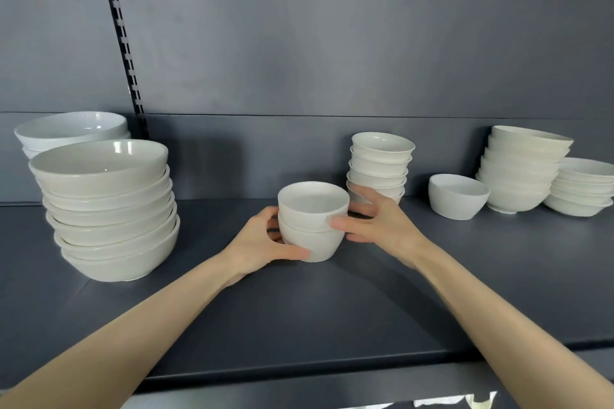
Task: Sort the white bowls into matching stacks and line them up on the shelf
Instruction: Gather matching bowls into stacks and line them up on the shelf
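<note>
Two small white bowls nested as one short stack (312, 222) stand at the middle of the dark shelf (299, 309). My left hand (265, 244) grips the stack's lower left side, thumb across the front. My right hand (375, 221) holds its right side, thumb on the upper bowl's rim. Behind it rises a taller stack of similar small bowls (380, 163). A stack of large bowls (106, 209) is at the left, with another wide stack (71, 129) behind it.
A single white bowl (457, 196) sits tilted on the right. Beyond it are a medium bowl stack (521, 169) and a lower stack (584, 186) at the right edge. The shelf's back panel (299, 43) and a slotted upright (123, 40) close off the rear.
</note>
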{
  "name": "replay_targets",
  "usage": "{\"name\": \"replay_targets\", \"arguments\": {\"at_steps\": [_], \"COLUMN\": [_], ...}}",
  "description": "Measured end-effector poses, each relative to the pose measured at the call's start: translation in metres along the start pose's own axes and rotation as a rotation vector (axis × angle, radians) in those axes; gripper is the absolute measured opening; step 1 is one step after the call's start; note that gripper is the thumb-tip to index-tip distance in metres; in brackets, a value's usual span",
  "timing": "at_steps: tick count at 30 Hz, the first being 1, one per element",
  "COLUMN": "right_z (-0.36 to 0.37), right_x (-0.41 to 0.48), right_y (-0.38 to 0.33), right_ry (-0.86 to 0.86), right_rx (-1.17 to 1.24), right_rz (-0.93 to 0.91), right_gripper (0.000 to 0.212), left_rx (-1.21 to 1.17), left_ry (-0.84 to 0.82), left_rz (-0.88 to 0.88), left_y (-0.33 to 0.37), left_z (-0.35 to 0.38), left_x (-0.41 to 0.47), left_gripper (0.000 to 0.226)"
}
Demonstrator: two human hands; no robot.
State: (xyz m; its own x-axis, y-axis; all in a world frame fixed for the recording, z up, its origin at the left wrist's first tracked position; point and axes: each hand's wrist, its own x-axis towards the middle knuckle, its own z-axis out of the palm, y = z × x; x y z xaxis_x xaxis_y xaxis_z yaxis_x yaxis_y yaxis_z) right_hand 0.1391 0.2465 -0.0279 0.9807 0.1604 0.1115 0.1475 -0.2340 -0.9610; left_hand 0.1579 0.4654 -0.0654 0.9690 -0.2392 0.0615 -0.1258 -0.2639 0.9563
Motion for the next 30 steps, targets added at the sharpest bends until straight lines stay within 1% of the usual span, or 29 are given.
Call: {"name": "replay_targets", "arguments": {"at_steps": [1,3,4,10,13,17,20,25,30], "right_z": [0.0,-0.003,-0.006,-0.045,-0.073,-0.118,-0.151,-0.196,-0.219], "right_x": [-0.001,-0.005,-0.008,-0.029,-0.038,-0.044,-0.044,-0.035,-0.02], "right_y": [0.001,0.003,0.003,0.004,0.005,0.016,0.024,0.036,0.047], "right_ry": [-0.009,-0.01,-0.007,0.045,0.049,0.058,0.051,0.003,-0.054], "right_rx": [-0.001,0.006,0.018,0.055,0.07,0.044,0.022,0.006,0.005], "right_rz": [0.002,-0.039,-0.055,-0.129,-0.146,-0.112,-0.101,-0.08,-0.067], "right_gripper": [0.069,0.049,0.043,0.027,0.025,0.028,0.026,0.026,0.027], "left_rx": [-0.003,-0.002,0.001,0.012,0.037,0.065,0.097,0.124,0.138], "left_ry": [0.013,0.034,0.041,0.058,0.06,0.054,0.046,0.066,0.126], "left_rz": [0.004,0.014,0.016,0.055,0.072,0.072,0.07,0.057,0.013], "left_y": [0.001,0.003,0.005,0.025,0.036,0.047,0.055,0.065,0.062], "left_z": [0.001,0.006,0.009,0.043,0.07,0.114,0.146,0.189,0.207], "left_x": [-0.002,-0.005,-0.007,-0.012,-0.007,0.007,0.019,0.037,0.049], "left_gripper": [0.085,0.084,0.083,0.086,0.09,0.08,0.077,0.08,0.087]}}
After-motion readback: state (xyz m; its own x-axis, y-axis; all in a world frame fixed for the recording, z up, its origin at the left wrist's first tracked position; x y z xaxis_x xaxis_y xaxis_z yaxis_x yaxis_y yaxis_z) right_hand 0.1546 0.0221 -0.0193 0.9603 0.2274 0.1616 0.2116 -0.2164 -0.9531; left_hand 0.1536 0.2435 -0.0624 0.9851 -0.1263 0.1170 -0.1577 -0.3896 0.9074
